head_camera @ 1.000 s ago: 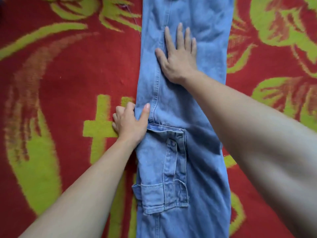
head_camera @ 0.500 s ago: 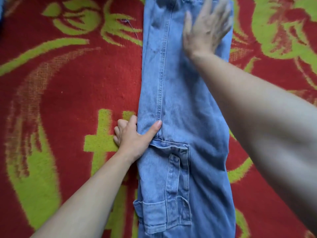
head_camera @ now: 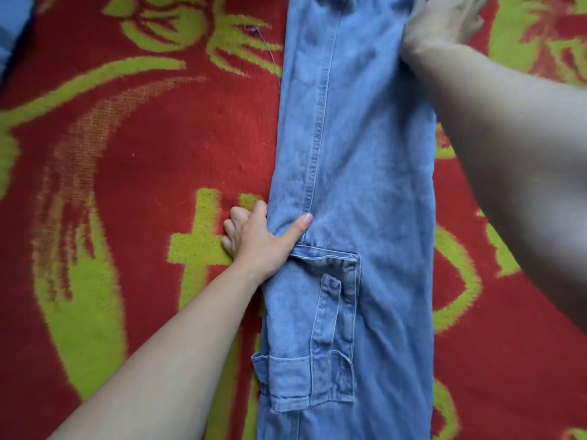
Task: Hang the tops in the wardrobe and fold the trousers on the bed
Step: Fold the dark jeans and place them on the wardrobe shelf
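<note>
Light blue denim trousers (head_camera: 365, 173) lie lengthwise down the middle of the bed, folded leg on leg, with a cargo pocket and a strap toward the near end. My left hand (head_camera: 257, 236) grips their left edge just above the pocket, thumb on top of the denim and fingers curled at the fold. At the far right edge of the trousers my right hand (head_camera: 444, 23) lies flat on the denim, its fingertips cut off by the top of the frame.
A red blanket with yellow-green patterns (head_camera: 133, 173) covers the bed on both sides of the trousers. A bit of blue fabric (head_camera: 12, 30) shows at the top left corner.
My right hand has slid away from me along the trousers toward their far right edge. My left hand has kept its grip at the left edge above the pocket.
</note>
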Available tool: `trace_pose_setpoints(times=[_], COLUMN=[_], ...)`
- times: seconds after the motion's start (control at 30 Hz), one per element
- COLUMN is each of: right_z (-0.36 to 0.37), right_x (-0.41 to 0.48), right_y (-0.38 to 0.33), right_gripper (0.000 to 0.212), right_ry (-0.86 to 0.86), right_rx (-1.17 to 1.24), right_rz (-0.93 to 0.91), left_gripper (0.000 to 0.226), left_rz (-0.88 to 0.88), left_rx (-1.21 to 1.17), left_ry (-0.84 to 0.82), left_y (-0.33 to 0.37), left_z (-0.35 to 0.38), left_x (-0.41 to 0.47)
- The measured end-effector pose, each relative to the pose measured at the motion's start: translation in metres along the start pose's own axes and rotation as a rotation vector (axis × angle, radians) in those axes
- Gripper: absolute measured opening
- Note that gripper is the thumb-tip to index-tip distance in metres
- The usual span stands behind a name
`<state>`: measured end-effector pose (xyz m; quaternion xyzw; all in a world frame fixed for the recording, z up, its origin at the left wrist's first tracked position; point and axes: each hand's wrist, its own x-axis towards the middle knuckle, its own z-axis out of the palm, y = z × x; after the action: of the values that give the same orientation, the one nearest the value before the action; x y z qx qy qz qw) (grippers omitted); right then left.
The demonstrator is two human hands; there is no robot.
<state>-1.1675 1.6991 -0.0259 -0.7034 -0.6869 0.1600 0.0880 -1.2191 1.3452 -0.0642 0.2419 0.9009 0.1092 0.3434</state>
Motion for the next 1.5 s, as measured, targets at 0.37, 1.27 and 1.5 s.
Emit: trace_pose_setpoints(times=[0.37, 1.27, 1.5], right_z=[0.007, -0.097, -0.132], right_x=[-0.149, -0.67, -0.687], right_y=[0.102, 0.371, 0.36], right_gripper=[0.081, 0.072, 0.051], right_ry=[-0.23, -0.638, -0.663], right_rx=[-0.265, 0.331, 0.686], right_rz=[-0.491, 0.662, 0.54], left_gripper=[0.064, 0.045, 0.035], left_rz=[0.028, -0.2, -0.361], left_rx=[0.024, -0.45, -0.839], left_ry=[-0.03, -0.416, -0.567], left_y=[-0.002, -0.238, -0.249], left_z=[-0.004, 0.098, 0.086], left_x=[0.001, -0.375, -0.428])
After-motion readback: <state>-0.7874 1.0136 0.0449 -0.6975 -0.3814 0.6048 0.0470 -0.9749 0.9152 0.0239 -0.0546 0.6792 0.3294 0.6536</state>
